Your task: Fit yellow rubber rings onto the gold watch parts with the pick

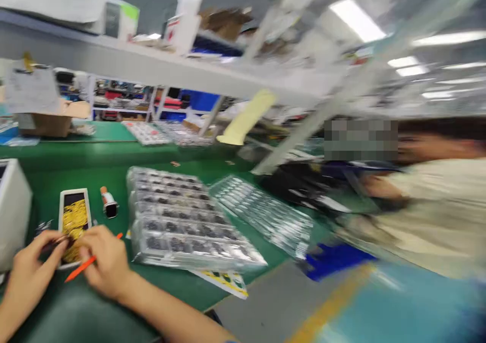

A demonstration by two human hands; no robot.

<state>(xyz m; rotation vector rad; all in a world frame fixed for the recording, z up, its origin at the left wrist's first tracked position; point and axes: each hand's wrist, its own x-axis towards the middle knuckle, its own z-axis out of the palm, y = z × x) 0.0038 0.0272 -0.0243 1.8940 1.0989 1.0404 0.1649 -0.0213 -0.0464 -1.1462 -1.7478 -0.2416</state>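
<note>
My left hand (36, 272) is closed, thumb and forefinger pinching a small dark part (64, 239) too blurred to name more exactly. My right hand (104, 262) is closed round a thin orange pointed stick (81, 268), whose tapered end points down to the left. Its fingertips come close to the left hand's, over the near end of a narrow white box (87, 201). Many small yellow-gold pieces (75, 217) fill that box. Just right of it lies a small item with a black square face and an orange-brown end (110, 206).
A stack of clear compartment trays (182, 221) with dark parts stands right of my hands. Beyond it is another clear tray (266, 214). A white bin (13, 211) stands at the left edge. On the right, a blurred person (429, 211) sits close by. A shelf beam (152, 62) crosses above.
</note>
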